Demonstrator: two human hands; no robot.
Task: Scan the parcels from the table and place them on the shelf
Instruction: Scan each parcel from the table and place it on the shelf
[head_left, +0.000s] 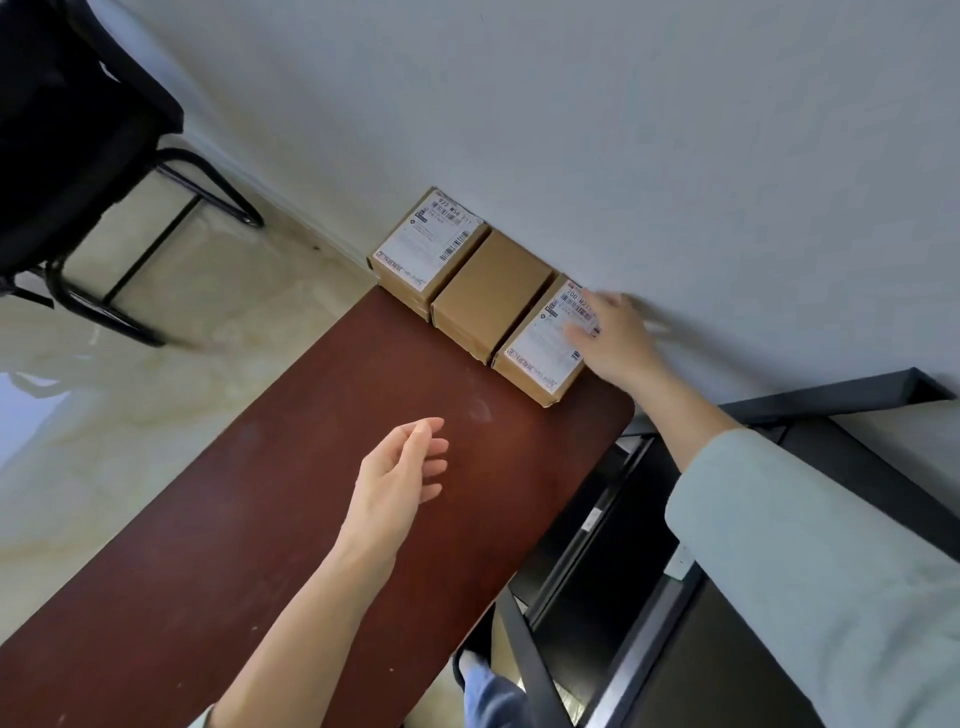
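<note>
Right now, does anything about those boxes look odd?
One thing: the middle parcel shows no label on top, unlike the left parcel and the right parcel, which the right hand touches. Nothing looks damaged.

A black chair (78, 156) is seen at ten o'clock. It is set on the pale floor (156, 395), near a grey wall (623, 130).

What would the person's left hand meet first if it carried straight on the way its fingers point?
Probably the plain middle box against the wall. The left hand hangs open over the bare table, with nothing else in that line, though depth is uncertain.
</note>
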